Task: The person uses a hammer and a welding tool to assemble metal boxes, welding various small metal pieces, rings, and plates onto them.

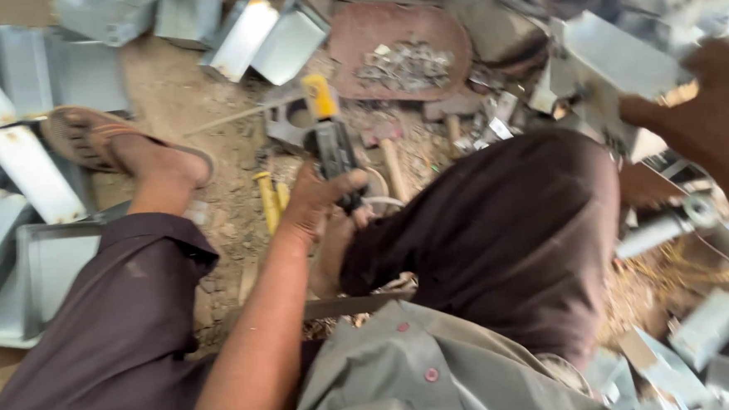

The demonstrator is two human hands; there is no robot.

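Dirt floor (184,90) all round me, strewn with folded sheet-metal pieces (268,39) — a good heap of them lying bent on the left and up top, more cut bits down at the lower right, so plenty of forming looks done already, though I can't tell how many are left to go. My legs fill the middle in dark trousers (499,239), left foot in a sandal (86,136) out on the dirt beside the stacked sheets. Up ahead sits a rusty pan (347,31), holding a pile of small metal scraps. Now my right hand (709,120), up at the edge of view, is clamped round a bent sheet piece (615,59), lifted off the ground, blurred; fingers closed on its lower edge as far as I can make out. My left hand (319,203), between my knees, is wrapped tight on a dark tool with a yellow end (327,132), pointing up and away from me. A wooden-handled hammer (391,158) lies just beyond it on the dirt, untouched, and a small yellow-handled tool (268,197) rests just to the left. Piece in one hand, tool in the other, not yet brought together — I'd say this one's barely begun.
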